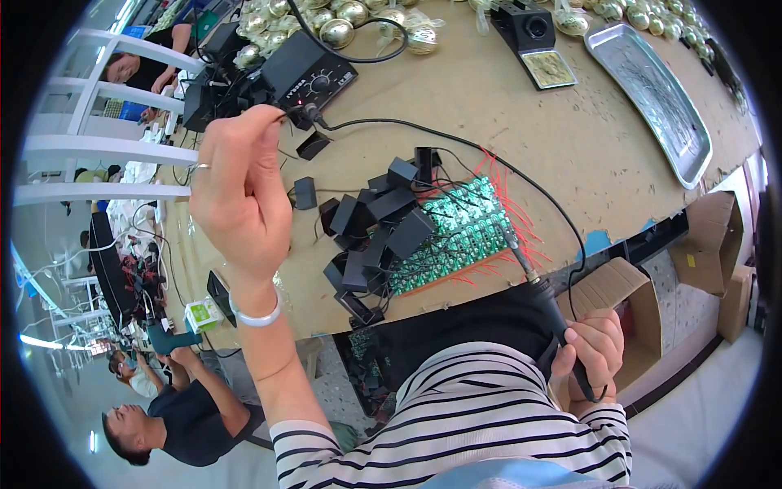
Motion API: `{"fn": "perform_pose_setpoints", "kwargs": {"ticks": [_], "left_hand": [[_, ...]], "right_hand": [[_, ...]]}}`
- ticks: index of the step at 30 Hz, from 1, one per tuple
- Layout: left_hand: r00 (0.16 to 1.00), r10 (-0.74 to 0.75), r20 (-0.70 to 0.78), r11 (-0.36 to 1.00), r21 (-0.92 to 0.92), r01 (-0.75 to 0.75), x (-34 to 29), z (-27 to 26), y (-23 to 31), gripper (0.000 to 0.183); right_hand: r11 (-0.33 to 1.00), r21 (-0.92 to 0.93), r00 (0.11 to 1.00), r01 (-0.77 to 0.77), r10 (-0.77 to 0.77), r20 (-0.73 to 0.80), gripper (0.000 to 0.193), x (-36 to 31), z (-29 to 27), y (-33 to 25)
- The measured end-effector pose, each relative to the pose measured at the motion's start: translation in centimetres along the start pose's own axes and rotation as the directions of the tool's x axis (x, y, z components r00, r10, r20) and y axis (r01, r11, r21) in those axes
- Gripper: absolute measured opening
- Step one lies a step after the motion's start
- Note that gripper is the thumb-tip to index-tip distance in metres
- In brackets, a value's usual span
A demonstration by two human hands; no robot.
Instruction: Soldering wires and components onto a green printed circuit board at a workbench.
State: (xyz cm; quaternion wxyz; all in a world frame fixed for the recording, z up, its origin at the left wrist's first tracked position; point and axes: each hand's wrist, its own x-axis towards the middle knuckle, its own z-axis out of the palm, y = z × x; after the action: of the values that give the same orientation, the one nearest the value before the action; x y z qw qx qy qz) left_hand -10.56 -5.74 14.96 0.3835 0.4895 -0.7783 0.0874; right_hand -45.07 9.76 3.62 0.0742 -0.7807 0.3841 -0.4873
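My left hand (240,191) is raised above the table, fingers pinched together near the black soldering station (305,73); whether a thin wire sits between the fingertips I cannot tell. My right hand (590,350) grips the black handle of a soldering iron (542,297) near the table's front edge. The iron's tip points at a panel of small green circuit boards (456,236) with red wires sticking out. Several small black boxes (383,224) with black leads lie heaped on the panel's left side.
A metal tray (656,94) lies at the right of the brown table (521,138). A soldering iron stand (538,41) and golden balls (338,31) sit at the back. Cardboard boxes (627,297) stand below the table's edge. Other people work at the left.
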Motion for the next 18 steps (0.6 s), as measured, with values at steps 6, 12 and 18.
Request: {"fn": "perform_pose_setpoints", "kwargs": {"ticks": [6,12,18], "left_hand": [[0.788,0.221,0.575,0.918,-0.395,0.031,-1.5,3.6,4.6,0.021],[0.594,0.322,0.737,0.942,-0.313,-0.122,-2.4,7.6,4.5,0.011],[0.507,0.342,0.791,0.939,-0.309,-0.150,-1.8,8.3,4.8,0.008]], "right_hand": [[1.000,0.018,0.999,0.024,-0.023,-0.034,0.011,-0.2,0.4,0.7],[0.996,0.079,0.999,0.042,-0.043,0.012,0.014,0.3,1.0,1.3],[0.993,0.109,0.999,0.051,-0.053,0.013,0.014,0.5,1.7,1.9]]}}
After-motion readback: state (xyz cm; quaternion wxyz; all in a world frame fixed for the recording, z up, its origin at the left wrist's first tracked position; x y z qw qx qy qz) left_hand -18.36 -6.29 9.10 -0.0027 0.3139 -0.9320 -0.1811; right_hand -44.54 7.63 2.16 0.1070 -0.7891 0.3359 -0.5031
